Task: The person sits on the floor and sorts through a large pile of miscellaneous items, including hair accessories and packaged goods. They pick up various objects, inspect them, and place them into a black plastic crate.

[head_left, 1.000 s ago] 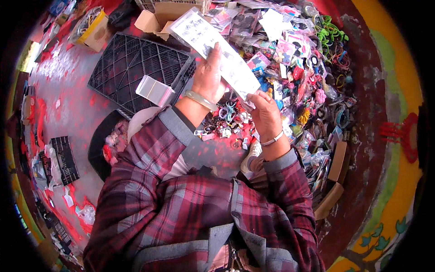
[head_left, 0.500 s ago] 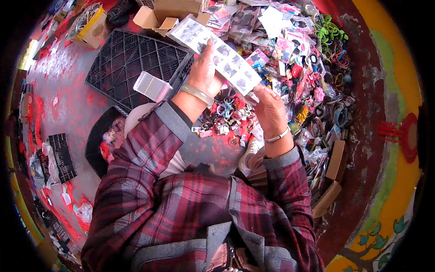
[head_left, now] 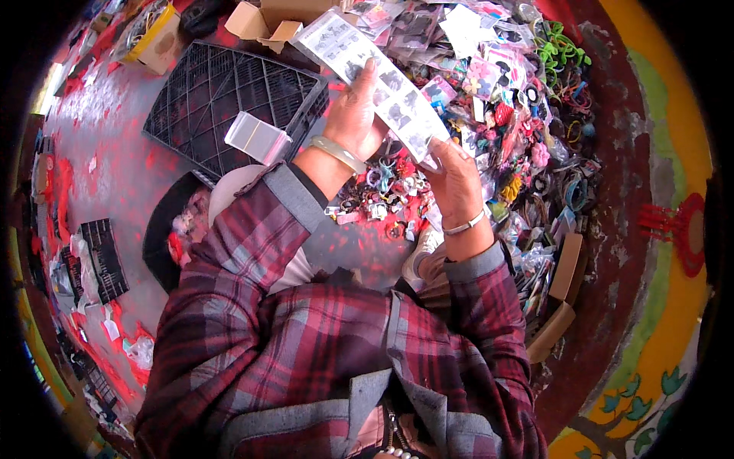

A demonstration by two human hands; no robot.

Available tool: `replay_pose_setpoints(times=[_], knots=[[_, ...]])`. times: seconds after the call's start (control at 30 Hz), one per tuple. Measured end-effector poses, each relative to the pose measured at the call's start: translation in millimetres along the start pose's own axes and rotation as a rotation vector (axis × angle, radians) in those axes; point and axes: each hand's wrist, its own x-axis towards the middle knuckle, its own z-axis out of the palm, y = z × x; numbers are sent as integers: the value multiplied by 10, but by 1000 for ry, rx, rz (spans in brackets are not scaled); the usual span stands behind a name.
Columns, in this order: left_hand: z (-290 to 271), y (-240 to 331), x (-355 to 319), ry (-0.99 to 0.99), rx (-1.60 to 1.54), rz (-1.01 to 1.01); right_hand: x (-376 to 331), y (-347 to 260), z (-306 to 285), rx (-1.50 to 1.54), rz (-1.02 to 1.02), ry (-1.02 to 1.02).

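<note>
A long white card strip [head_left: 359, 57] with several small dark items fixed to it slants from upper left to lower right above the floor. My left hand [head_left: 355, 115] grips it near the middle, thumb on top; a pale bangle sits on that wrist. My right hand [head_left: 455, 180] pinches the strip's lower end; a thin bracelet is on that wrist. Both arms wear red plaid sleeves. Under the hands lies a small heap of rings and hair ties [head_left: 382, 187] on the grey, red-spattered floor.
A black plastic crate [head_left: 206, 99] lies at the upper left with a clear packet [head_left: 256, 138] on it. Cardboard boxes [head_left: 264, 19] stand beyond. A wide spread of packaged trinkets [head_left: 520, 99] covers the right side. Brown boxes [head_left: 562, 283] sit at right.
The card strip has stayed in both hands and tilted slightly; the view has shifted a little, so hands and strip appear somewhat higher in the picture.
</note>
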Motion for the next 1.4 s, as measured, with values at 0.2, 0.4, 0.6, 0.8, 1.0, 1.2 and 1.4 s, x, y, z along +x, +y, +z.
replay_pose_setpoints(times=[0.2, 0.4, 0.6, 0.8, 1.0, 1.2, 1.4], knots=[[87, 70, -84, -95, -5, -18, -23, -24, 76, -73, 1, 43], [-24, 40, 28, 30, -80, 52, -6, -2, 65, -42, 15, 69], [-100, 196, 135, 87, -96, 138, 20, -8, -55, -38, -3, 92], [-104, 480, 164, 63, -107, 194, 48, -56, -293, -44, -71, 81], [-175, 654, 215, 130, -143, 293, -33, -249, -349, -32, -83, 184], [-256, 841, 208, 49, -127, 317, -138, -465, -429, -190, -121, 267], [-295, 912, 176, 94, -162, 310, -213, -750, -916, -142, -318, 351]])
